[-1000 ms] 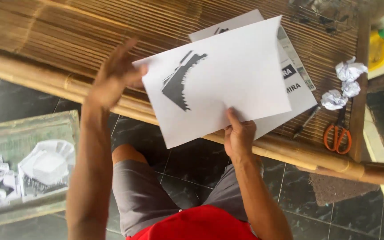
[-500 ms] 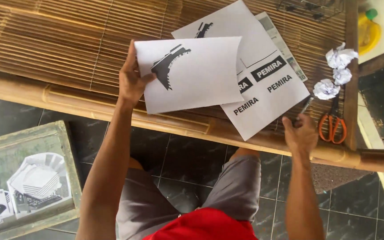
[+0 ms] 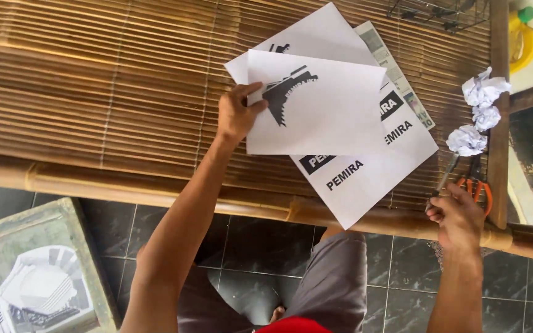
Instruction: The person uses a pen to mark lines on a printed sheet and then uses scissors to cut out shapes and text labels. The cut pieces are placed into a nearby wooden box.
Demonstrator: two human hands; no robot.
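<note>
Only the head cam here, looking straight down over a bamboo table (image 3: pixel 94 92) with dark floor tiles underneath. Left hand (image 3: pixel 237 114) is pinching the left edge of a white sheet (image 3: pixel 334 117) with a black jagged print on it, thumb on top and fingers curled under, so it's closed on the paper and holding it just over the stack (image 3: pixel 365 179) of printed sheets lying on the slats. Right hand (image 3: pixel 458 216) is off at the table's near edge, fingers curled round the end of a thin grey tool (image 3: pixel 444 182), looks like a craft knife or pen, can't tell which. Orange-handled scissors (image 3: pixel 477 185) sit right beside that hand, partly hidden, and three crumpled paper balls (image 3: pixel 479 108) lie just past them by a wooden post. A yellow bottle (image 3: pixel 521 38) is off in the top corner, and a tray (image 3: pixel 87 246) with more black and white prints rests on the floor to the left. If I had to give advice: keep that sheet flat and pinned with the whole left palm, not just the edge pinch, since the slats are ridged and paper slides on them, and take a firm grip on the tool before bringing it over
</note>
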